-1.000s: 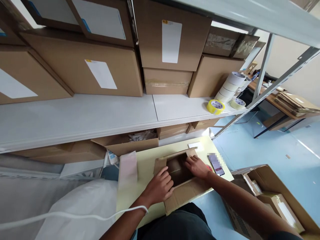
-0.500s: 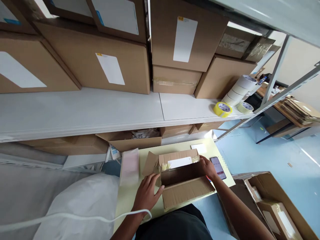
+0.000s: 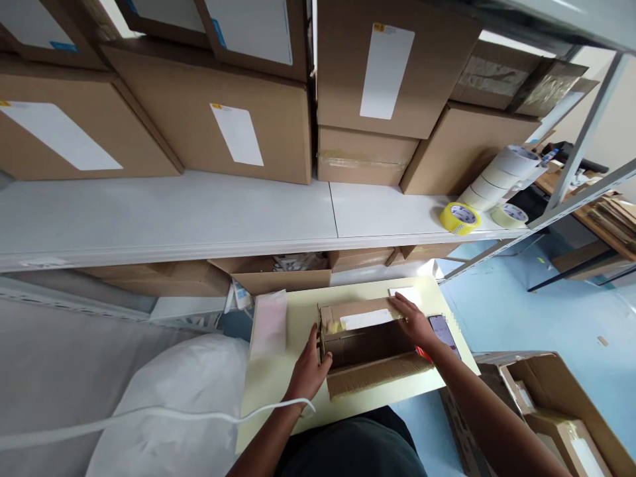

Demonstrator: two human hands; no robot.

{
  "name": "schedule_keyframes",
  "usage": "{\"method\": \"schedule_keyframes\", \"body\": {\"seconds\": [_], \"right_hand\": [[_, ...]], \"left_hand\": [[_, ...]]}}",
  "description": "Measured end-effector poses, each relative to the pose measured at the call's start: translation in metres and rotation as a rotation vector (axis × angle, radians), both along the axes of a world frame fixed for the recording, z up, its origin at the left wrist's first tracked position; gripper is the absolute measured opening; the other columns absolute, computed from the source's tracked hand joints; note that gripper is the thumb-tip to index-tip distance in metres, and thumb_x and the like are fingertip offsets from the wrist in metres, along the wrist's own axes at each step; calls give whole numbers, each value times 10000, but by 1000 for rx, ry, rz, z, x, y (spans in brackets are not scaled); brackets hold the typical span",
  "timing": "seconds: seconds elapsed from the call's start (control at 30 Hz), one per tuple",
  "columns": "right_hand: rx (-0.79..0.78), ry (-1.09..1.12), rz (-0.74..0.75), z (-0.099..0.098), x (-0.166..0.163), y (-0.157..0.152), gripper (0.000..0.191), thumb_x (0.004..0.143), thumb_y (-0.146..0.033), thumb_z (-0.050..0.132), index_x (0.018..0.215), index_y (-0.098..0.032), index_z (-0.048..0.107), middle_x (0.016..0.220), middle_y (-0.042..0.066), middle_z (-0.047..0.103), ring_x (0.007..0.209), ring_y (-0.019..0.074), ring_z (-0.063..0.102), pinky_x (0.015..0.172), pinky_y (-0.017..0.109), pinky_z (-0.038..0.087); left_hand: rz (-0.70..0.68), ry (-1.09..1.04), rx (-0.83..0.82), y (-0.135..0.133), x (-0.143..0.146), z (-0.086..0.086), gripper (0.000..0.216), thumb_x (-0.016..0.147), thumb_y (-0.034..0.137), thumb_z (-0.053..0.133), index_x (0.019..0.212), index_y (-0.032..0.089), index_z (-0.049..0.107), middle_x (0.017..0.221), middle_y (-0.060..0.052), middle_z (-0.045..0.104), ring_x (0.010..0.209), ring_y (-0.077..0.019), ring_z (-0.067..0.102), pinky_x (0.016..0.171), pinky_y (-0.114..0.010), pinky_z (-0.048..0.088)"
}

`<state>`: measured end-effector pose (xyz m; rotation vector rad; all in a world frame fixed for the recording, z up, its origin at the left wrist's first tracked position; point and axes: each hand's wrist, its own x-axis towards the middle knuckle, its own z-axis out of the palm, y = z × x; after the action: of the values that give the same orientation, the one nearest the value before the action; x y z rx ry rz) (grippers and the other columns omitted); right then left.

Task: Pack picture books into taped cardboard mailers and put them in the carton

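An open brown cardboard box (image 3: 375,377) lies on a pale yellow table (image 3: 301,308) in front of me. Its long near flap leans out towards me, and the far flap bears a white label (image 3: 366,319). My left hand (image 3: 308,371) grips the box's left end, the thumb at the inner edge and the fingers along the outside. At the far right corner, my right hand (image 3: 416,324) holds the flap and right end with its fingers over the top. A small red thing (image 3: 423,354) shows just below the right wrist. The box's inside is dark.
A phone (image 3: 444,334) lies right of the box, and a pinkish sheet (image 3: 269,324) left. Beyond the table stands a shelf (image 3: 238,212) with cartons and tape rolls (image 3: 460,218). A large carton (image 3: 571,377) holding boxes sits lower right. A white cable (image 3: 199,415) crosses the lower left.
The left end flap, which stuck out before, is now folded up under my left hand. My right hand has moved onto the far flap. The near flap is tilted more steeply.
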<state>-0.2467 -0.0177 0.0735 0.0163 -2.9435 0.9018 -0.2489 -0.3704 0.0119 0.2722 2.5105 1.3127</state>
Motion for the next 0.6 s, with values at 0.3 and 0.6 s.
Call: {"method": "schedule_keyframes", "body": {"seconds": [0.3, 0.6], "right_hand": [[-352, -52, -450, -7, -36, -7, 535, 874, -671, 556, 1148, -214, 604, 1058, 129, 791, 1033, 310, 739, 926, 469, 550], [-250, -9, -565, -15, -32, -16, 434, 818, -683, 586, 859, -255, 522, 838, 82, 748, 819, 287, 707, 768, 405, 525]], "left_hand": [[213, 2, -237, -49, -52, 4, 534, 988, 393, 442, 1468, 166, 496, 1360, -149, 655, 1296, -253, 598, 1136, -397, 429], [532, -264, -556, -92, -134, -33, 651, 888, 401, 581, 1384, -8, 479, 1437, -363, 508, 1387, -479, 468, 1049, -551, 445]]}}
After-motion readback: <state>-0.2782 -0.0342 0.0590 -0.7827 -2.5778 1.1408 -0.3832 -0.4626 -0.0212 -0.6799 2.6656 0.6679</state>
